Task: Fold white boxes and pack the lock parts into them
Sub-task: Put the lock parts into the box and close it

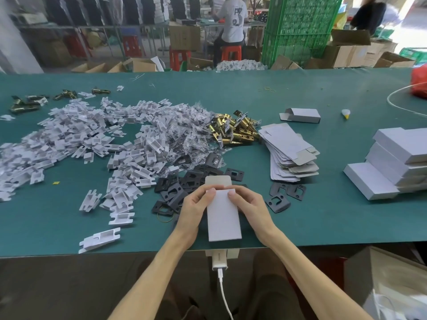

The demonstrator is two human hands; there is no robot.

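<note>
Head view, looking down: gripping the white box (223, 218) from both sides, curling the left hand (195, 209) round its left edge and the right hand (250, 206) round its right edge, and pressing both thumbs (211, 192) onto the far end of its top face. Holding it just on the near side of the black plates (178, 188), partly covering the nearest of them. Pointing its long axis straight away from the body, and so setting it squarely between the two hands, with neither one nearer. Showing the far flap (217, 182) open, sticking out over the black plates beyond the thumbs. Judging that far end as not yet closed, so probably working toward either filling or tucking there; not being able to tell whether anything is inside. Expecting any filling to need one hand letting go and reaching past the black plates to the brass latch bolts (233, 129) on their far side. Noting the flat blanks (288, 155) lying right of the black plates and the white inserts (92, 139) spreading to their left.
</note>
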